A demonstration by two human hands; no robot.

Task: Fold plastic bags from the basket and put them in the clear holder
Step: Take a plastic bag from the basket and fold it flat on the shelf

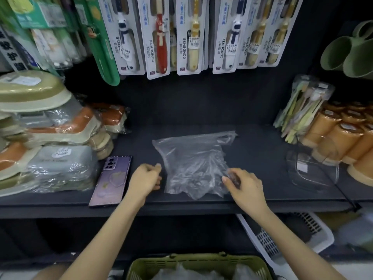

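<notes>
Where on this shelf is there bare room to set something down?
Bare shelf runs behind the plastic bag, and between bag and clear holder. Crowded: wrapped boxes and phone at left, orange cups at right.

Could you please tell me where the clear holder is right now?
In the head view, the clear holder stands on the right of the dark shelf, right of the plastic bag and just in front of the orange containers.

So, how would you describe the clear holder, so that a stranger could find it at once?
Look at the dark shelf, on its right side, next to the orange rolls. There stands the clear holder, right of the plastic bag. Unlike its coloured neighbours, it is fully see-through, so the dark shelf shows through it.
</notes>
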